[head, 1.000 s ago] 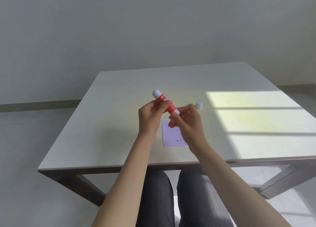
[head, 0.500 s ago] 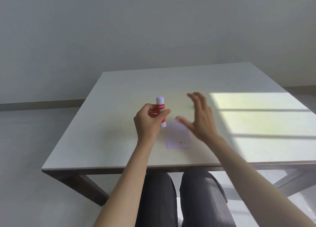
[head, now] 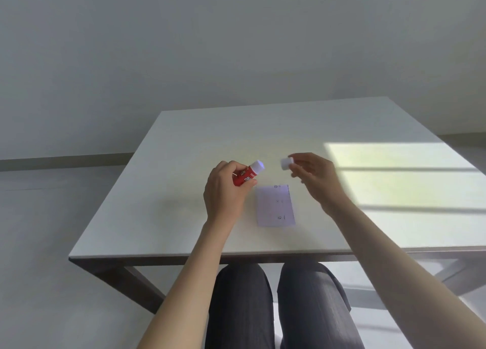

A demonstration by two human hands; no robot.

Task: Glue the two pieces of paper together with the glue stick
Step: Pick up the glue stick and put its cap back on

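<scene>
Head view | our left hand (head: 223,191) grips the glue stick (head: 247,174) | right hand (head: 315,176) pinches its cap (head: 286,163) | paper (head: 274,205) flat on table (head: 184,143), seemingly one stack | capping left.

I sit at a plain pale table (head: 184,149) in a bare room, likely a home: blank grey wall (head: 210,46), skirting board (head: 65,160), window-shaped sunlight patch (head: 394,180).
</scene>
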